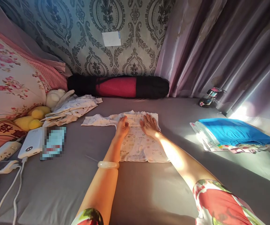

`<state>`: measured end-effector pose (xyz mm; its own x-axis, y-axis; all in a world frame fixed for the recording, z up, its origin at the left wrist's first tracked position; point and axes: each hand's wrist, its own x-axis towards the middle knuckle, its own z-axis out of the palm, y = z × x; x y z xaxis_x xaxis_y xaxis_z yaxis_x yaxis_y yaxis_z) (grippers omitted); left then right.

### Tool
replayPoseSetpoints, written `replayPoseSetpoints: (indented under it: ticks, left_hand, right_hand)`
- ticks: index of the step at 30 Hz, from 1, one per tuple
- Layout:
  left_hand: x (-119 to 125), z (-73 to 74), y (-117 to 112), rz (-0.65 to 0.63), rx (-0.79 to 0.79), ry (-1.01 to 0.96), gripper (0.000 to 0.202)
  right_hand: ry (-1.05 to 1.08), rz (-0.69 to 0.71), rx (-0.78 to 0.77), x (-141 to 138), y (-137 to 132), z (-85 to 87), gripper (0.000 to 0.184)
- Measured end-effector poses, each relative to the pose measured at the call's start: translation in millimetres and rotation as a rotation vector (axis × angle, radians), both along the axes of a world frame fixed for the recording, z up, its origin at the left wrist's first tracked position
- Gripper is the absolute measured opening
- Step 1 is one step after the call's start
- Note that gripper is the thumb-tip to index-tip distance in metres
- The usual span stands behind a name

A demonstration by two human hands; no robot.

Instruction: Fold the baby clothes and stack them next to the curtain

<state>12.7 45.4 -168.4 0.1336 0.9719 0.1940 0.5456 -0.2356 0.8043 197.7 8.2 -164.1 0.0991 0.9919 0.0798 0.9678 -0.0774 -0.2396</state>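
Observation:
A small white printed long-sleeved shirt (135,147) lies spread on the grey bed sheet, one sleeve (97,120) stretched out to the left. No sleeve sticks out on its right side. My left hand (122,126) is at the shirt's upper left, where the sleeve joins, its fingers drawn together on the cloth. Flat on the upper right of the shirt rests my right hand (150,125), fingers stretched and slightly apart. A pale bangle (108,165) circles my left forearm.
Crumpled printed clothes (72,107) lie left, near plush toys (35,117). A white power bank (33,142) with cables and a power strip (2,154) sit at left. A folded clothes stack (235,131) and a dark bottle (209,97) stand right; a black-and-red bolster (116,87) lies behind.

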Motion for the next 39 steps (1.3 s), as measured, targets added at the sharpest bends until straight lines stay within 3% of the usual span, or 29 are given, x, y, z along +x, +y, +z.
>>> replayPoseSetpoints:
  ticks: [8,14,22,30,35,39]
  left_hand:
    - [-1.7,1.8,-3.1,-0.032,-0.037,0.052,0.042]
    - [-2.1,0.8,-2.4,-0.062,-0.045,0.051,0.043]
    - [-0.3,2.3,-4.4,-0.066,-0.011,0.057,0.043]
    - [-0.8,2.7,-4.0,-0.069,-0.002,0.077,0.042]
    - [2.0,0.2,-4.8,-0.064,0.004,0.117,0.037]
    - [3.7,-1.0,-7.8,-0.004,0.137,0.224,0.034]
  right_hand:
    - [0.038,0.006,-0.092,2.8,2.6,7.1,0.066]
    - [0.097,-0.079,-0.12,13.1,6.3,15.9,0.065]
    - [-0.002,-0.09,-0.044,17.6,-5.6,9.2,0.066]
    - [-0.033,-0.14,-0.117,17.2,-3.6,11.2,0.069]
    - [-0.114,-0.106,-0.162,22.6,4.6,18.3,0.07]
    - [-0.166,0.056,-0.044,28.2,10.8,21.8,0.068]
